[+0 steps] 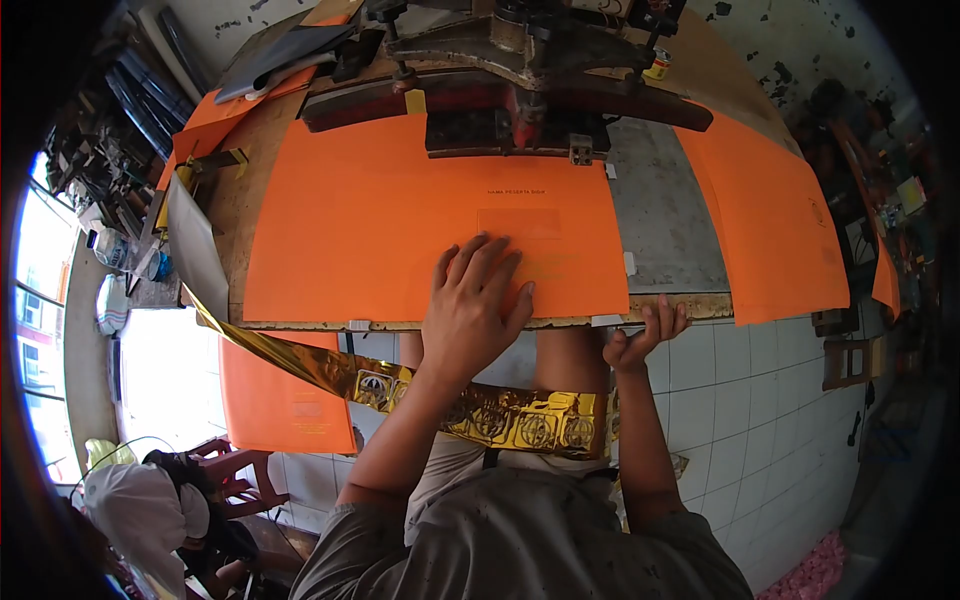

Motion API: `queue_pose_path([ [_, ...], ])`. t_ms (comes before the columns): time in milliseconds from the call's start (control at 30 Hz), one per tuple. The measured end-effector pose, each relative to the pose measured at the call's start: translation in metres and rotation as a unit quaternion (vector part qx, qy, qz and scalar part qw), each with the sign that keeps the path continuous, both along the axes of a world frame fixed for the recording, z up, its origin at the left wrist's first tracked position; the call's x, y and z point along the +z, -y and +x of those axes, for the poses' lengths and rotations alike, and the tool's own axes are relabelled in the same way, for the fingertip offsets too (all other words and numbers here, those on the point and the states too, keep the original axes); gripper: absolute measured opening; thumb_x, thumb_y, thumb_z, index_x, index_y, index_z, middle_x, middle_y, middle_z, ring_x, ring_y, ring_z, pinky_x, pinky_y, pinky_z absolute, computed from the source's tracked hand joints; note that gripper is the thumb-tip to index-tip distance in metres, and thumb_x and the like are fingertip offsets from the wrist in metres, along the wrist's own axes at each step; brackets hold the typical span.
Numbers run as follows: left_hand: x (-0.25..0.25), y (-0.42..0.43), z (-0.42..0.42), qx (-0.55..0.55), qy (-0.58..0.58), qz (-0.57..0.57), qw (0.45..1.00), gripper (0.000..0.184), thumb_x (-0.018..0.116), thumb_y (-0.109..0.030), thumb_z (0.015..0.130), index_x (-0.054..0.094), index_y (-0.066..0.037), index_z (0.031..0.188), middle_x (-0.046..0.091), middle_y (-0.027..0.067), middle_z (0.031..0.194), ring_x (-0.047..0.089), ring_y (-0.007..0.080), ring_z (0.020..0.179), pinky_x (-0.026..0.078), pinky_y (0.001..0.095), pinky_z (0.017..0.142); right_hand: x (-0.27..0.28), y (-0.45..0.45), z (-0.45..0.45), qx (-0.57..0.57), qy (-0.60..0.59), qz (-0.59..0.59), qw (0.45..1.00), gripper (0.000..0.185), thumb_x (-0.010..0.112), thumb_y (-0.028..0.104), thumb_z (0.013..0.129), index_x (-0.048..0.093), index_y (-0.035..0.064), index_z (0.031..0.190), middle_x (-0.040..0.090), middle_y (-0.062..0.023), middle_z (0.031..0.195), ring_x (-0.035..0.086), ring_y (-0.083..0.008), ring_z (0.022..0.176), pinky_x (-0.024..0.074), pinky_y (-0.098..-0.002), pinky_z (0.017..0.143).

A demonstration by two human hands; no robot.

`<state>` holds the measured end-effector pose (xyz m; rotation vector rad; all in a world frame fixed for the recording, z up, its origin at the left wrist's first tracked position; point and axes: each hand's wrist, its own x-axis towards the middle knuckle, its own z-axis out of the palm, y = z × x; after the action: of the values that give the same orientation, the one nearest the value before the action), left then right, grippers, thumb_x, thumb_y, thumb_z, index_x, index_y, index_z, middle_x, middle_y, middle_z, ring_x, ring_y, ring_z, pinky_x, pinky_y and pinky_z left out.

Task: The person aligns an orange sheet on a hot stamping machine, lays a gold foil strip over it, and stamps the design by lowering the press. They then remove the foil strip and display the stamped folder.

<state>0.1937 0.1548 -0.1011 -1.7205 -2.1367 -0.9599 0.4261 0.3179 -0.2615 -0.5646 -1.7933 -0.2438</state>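
Note:
My left hand [476, 302] lies on a large orange sheet [350, 220], its fingers spread and flat near faint gold print and a rectangular mark. A line of small dark print runs above the fingertips. At the front edge of the table, by the sheet's lower right corner, my right hand [645, 335] has its fingers apart and holds nothing visible. A shiny gold foil strip [520, 420] with round emblem patterns hangs from the table's left side and crosses over my lap. Above the sheet's far part stands a heavy metal press [515, 60] with a dark block under it.
More orange sheets [775, 220] lie at the right, beside a grey metal plate [665, 200]. Another orange stack [285, 395] sits lower left, near a red stool [240, 475]. A person in a white cap [140, 510] is at the lower left. Small white tabs [630, 264] border the sheet.

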Motion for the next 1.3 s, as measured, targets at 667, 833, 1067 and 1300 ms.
queue_pose_path([
  [667, -0.019, 0.116, -0.050, 0.137, -0.057, 0.062, 0.987, 0.035, 0.070, -0.010, 0.086, 0.070, -0.008, 0.121, 0.067, 0.0117, 0.131, 0.059, 0.0338, 0.131, 0.039, 0.0534, 0.114, 0.058, 0.036, 0.016, 0.021, 0.058, -0.133, 0.989, 0.059, 0.032, 0.054, 0.107, 0.057, 0.0095, 0.137, 0.059, -0.0091, 0.143, 0.042, -0.0304, 0.143, 0.0169, -0.0494, 0.122],
  [833, -0.038, 0.141, -0.066, 0.161, -0.073, 0.028, 0.984, 0.041, 0.067, -0.018, 0.090, 0.066, -0.009, 0.130, 0.062, 0.0111, 0.142, 0.054, 0.0329, 0.138, 0.031, 0.0535, 0.119, 0.088, 0.038, 0.013, 0.069, 0.084, -0.140, 0.984, 0.060, 0.038, 0.057, 0.104, 0.063, 0.0098, 0.132, 0.064, -0.0068, 0.139, 0.047, -0.0297, 0.139, 0.0209, -0.0473, 0.118],
  [1067, -0.044, 0.140, -0.068, 0.162, -0.066, 0.036, 0.984, 0.042, 0.065, -0.016, 0.090, 0.066, -0.008, 0.131, 0.062, 0.0107, 0.142, 0.054, 0.0324, 0.138, 0.031, 0.0538, 0.120, 0.099, 0.038, 0.001, 0.111, 0.164, -0.161, 0.967, 0.061, 0.040, 0.055, 0.104, 0.070, 0.0087, 0.129, 0.065, -0.0067, 0.140, 0.052, -0.0276, 0.136, 0.0248, -0.0456, 0.115],
  [1300, -0.045, 0.136, -0.069, 0.162, -0.066, 0.055, 0.983, 0.033, 0.064, -0.014, 0.090, 0.070, -0.007, 0.121, 0.067, 0.0110, 0.133, 0.058, 0.0337, 0.131, 0.036, 0.0532, 0.116, 0.094, 0.033, 0.000, 0.118, 0.138, -0.140, 0.973, 0.058, 0.040, 0.053, 0.104, 0.072, 0.0092, 0.125, 0.069, -0.0053, 0.135, 0.057, -0.0257, 0.129, 0.0314, -0.0415, 0.108],
])
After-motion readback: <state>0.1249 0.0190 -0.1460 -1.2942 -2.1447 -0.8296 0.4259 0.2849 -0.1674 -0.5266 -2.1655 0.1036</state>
